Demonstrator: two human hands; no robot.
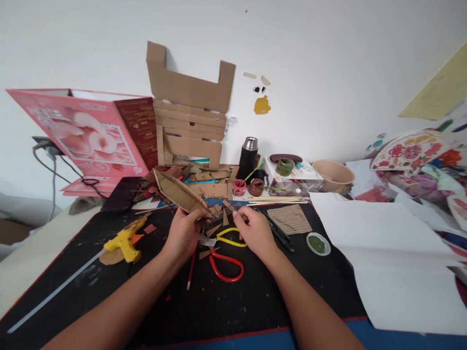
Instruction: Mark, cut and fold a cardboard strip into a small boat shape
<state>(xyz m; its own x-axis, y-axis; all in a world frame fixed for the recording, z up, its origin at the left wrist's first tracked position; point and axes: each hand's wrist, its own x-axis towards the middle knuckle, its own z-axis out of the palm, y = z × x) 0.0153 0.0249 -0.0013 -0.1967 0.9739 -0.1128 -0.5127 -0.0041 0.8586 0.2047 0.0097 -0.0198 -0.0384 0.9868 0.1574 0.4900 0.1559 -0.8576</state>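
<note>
My left hand [183,232] grips the lower end of a folded, boat-shaped cardboard piece [178,190], which tilts up to the left. A little to the right, my right hand [256,232] is closed, thumb and fingertips pinched together. A small strip of cardboard shows by those fingertips, but I cannot tell whether they hold it. Scissors with one red handle and one yellow handle [226,279] lie open on the black mat [255,306] beneath my hands. Cardboard scraps [225,217] are scattered between the hands. A thin red pencil [191,270] lies below my left hand.
A yellow glue gun [126,240] with a long glue stick lies left. Corrugated cardboard [290,218] and a lid of green paint [318,244] lie right, beside white paper [397,257]. Behind stand paint jars [256,187], a black flask [248,160] and a pink box [91,136].
</note>
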